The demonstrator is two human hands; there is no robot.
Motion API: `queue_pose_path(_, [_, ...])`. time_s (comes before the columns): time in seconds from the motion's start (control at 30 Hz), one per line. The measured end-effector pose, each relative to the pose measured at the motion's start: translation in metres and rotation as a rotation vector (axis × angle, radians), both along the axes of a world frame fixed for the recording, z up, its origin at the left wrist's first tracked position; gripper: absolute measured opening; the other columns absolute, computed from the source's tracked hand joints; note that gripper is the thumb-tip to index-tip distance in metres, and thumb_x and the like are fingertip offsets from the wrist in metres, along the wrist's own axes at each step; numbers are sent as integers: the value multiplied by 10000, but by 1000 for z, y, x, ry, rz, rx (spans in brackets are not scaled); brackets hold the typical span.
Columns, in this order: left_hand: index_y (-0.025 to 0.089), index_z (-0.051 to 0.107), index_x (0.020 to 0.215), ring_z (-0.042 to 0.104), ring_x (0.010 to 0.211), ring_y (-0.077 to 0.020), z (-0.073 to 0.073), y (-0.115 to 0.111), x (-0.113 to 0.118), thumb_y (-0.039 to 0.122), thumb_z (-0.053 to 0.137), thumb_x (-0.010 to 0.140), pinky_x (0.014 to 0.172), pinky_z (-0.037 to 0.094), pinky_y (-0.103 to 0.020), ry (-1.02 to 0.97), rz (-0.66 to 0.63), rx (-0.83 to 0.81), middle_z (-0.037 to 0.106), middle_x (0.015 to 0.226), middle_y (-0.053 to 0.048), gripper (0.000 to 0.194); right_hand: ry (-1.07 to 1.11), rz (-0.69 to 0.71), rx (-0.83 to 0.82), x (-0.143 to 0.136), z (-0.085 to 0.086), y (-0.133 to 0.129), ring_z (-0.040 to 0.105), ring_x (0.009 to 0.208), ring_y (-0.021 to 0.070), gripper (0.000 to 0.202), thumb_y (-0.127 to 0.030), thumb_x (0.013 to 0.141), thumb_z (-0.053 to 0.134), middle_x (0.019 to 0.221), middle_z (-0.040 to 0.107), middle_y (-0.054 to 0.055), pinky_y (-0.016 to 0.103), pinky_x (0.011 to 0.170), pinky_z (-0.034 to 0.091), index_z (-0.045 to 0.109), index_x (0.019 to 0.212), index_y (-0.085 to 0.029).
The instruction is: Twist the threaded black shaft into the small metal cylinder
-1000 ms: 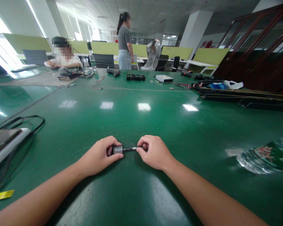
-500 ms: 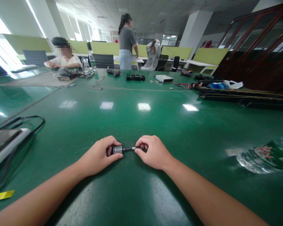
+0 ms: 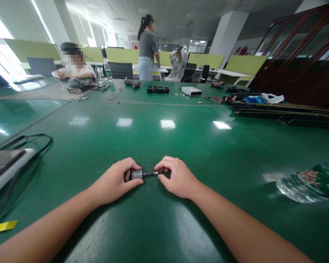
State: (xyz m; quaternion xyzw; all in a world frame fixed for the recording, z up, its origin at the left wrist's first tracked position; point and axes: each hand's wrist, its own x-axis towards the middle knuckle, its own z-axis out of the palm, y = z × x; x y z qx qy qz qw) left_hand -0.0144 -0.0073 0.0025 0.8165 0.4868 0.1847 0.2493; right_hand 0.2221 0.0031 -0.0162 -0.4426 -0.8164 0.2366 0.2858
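Between both hands' fingers, a thin rod (image 3: 148, 174), already set into the cylinder (image 3: 137, 174) pinched by left fingers (image 3: 137, 182); at its other end, a small metal piece (image 3: 157, 171) pinched by right fingers (image 3: 163, 178), impossible to tell whether fastened. Beneath the fingers, green tabletop (image 3: 153, 142); well to their right, a bottle (image 3: 312, 180).

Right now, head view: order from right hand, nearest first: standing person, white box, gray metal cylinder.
1. Gray metal cylinder: to its left, in the left hand.
2. White box: ahead, near the far edge of the table.
3. Standing person: beyond the table.
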Motion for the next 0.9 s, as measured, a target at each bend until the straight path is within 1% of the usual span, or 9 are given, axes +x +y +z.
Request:
queue_pose_path(0.27, [181,627,962,536,658,-157,2,0,1,390,660,842,601,396,-253,12,15,-4,576,765,7,244,-13,29,24,-2,1,-1,592,832,162,136,-150,775,685,882,687,11,325,790,396,723,890,-211])
queue_pose_path(0.33, [181,628,966,535,656,-156,2,0,1,386,662,839,601,397,-253,13,16,-5,574,763,8,244,-9,37,16,-3,1,-2,589,822,162,179,-135,770,684,864,686,10,324,789,397,718,930,-208])
queue_pose_path(0.5, [185,624,958,531,649,-151,1,-1,0,382,664,833,594,395,-246,7,9,11,572,755,13,237,31,38,-20,-4,1,-3,588,789,150,376,-66,747,655,880,695,-2,327,802,407,671,1090,-220])
queue_pose_path(0.7, [183,624,957,532,655,-153,1,-1,-1,389,689,810,600,395,-247,3,1,9,579,758,11,261,53,56,-34,-5,1,-4,598,797,157,370,-105,782,651,888,717,-4,340,818,416,650,1130,-231])
queue_pose_path(0.8, [189,633,968,533,671,-158,1,0,-1,422,692,808,614,393,-250,19,-22,22,587,749,12,289,50,65,-37,-6,2,-5,603,806,158,345,-128,797,656,897,722,-1,342,824,418,653,1127,-232])
queue_pose_path(0.9, [192,642,982,529,670,-153,1,0,-1,442,636,853,625,392,-251,24,-44,24,595,744,8,282,45,64,-40,-6,2,-5,608,811,160,341,-130,803,653,903,725,2,343,824,418,653,1128,-233])
